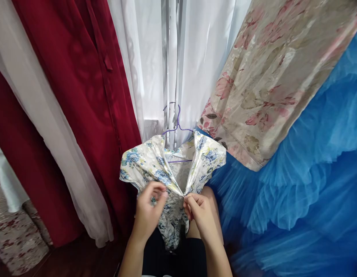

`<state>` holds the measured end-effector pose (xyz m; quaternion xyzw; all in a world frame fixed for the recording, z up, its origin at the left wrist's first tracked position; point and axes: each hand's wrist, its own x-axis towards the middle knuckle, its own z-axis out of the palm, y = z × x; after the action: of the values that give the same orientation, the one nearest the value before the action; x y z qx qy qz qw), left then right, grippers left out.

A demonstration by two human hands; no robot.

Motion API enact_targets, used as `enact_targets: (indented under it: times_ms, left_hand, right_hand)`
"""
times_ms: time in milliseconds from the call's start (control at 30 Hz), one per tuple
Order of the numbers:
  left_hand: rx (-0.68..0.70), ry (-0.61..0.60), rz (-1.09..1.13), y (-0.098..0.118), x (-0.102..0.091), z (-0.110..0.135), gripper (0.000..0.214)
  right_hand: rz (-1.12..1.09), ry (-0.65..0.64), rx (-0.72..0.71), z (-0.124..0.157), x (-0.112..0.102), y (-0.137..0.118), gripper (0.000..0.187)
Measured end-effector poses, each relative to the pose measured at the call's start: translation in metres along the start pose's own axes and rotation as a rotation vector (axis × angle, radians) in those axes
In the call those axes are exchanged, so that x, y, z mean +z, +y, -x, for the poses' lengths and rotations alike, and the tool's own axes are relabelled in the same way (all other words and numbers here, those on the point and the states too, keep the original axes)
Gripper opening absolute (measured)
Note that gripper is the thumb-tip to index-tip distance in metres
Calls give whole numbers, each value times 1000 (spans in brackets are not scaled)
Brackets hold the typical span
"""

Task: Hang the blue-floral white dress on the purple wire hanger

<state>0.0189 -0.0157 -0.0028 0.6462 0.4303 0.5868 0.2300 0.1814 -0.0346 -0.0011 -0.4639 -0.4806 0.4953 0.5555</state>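
A white garment with blue and yellow flowers hangs on a thin purple hanger, its front parted in a deep V. My right hand pinches the front edge at the bottom of that V; whether a small fastener is between the fingertips is too small to tell. To the left, my left hand hovers over the garment's front, fingers curled and thumb slightly apart, with nothing visible in it. Below the hands the garment narrows and drapes between my legs.
Dark red cloth and a pale sheer length hang at left. White fabric with narrow ribbons hangs behind the hanger. At right are a beige floral garment and ruffled blue tulle. Dark floor shows at lower left.
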Motion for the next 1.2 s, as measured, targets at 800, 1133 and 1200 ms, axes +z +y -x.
enact_targets:
  times_ms: [800,1133,1200]
  left_hand:
    - [-45,-271,21,-8,35,17,11]
    - [-56,-283,27,-6,33,16,13]
    - [-65,-283,38,-7,34,17,14]
  right_hand:
    - [-3,-70,162,-1,-13,11,27]
    - [-52,-65,158,0,-21,15,35]
    - [-62,-67,156,0,-21,14,32]
